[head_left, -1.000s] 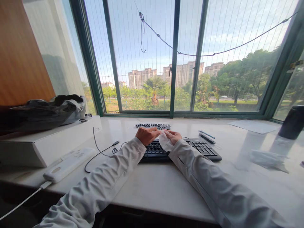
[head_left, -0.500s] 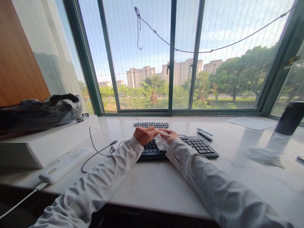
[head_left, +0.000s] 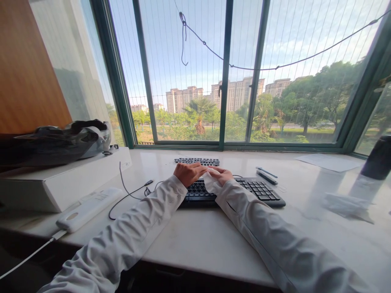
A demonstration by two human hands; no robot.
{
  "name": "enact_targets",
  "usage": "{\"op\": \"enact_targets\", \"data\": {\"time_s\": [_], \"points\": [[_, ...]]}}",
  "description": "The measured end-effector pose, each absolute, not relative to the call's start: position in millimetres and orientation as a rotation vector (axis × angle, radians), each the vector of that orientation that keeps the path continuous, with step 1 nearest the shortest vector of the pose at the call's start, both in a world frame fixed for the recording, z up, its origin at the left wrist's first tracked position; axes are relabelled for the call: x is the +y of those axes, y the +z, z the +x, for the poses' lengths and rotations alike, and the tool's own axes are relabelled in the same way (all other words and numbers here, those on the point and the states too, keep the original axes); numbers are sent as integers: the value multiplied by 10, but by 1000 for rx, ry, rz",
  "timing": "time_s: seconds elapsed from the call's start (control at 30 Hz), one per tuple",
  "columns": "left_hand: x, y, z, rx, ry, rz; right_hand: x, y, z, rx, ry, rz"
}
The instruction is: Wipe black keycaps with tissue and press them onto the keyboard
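Note:
Over the black keyboard (head_left: 265, 194), my left hand (head_left: 188, 174) and my right hand (head_left: 220, 176) meet at the fingertips. A thin white tissue (head_left: 213, 185) is pinched in my right hand and hangs down over the keys. My left hand's fingers are pressed together at the tissue's upper edge; the exact grip is partly hidden. My hands and sleeves cover the keyboard's middle. Just beyond them, rows of small dark keycaps (head_left: 197, 161) lie on the white counter (head_left: 189, 240).
At left are a white power strip (head_left: 88, 209), a black cable (head_left: 128, 196) and a white box (head_left: 82, 179) bearing a dark bag (head_left: 61, 142). Pens (head_left: 266, 176), paper (head_left: 328, 161), a crumpled clear plastic bag (head_left: 348, 206) and a dark bottle (head_left: 378, 158) are at right. A window stands behind.
The whole view has shifted slightly, so things appear a little further right. My hands keep nearly the same pose at the tissue.

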State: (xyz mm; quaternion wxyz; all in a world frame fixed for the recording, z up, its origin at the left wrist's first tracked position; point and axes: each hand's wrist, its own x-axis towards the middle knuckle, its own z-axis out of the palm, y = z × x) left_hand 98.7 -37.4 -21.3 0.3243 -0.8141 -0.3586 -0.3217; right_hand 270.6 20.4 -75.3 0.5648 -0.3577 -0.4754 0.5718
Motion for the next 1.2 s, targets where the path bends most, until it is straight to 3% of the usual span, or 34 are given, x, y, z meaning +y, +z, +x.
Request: {"op": "enact_targets", "data": {"time_s": [1.03,1.2], "points": [[-331,-297,1038,-1057,-951,-2214,263,-760,2714,-1100,1495,-800],[-345,-270,1022,-1076,-943,-2249,326,-800,2744,-1112,1391,-853]]}}
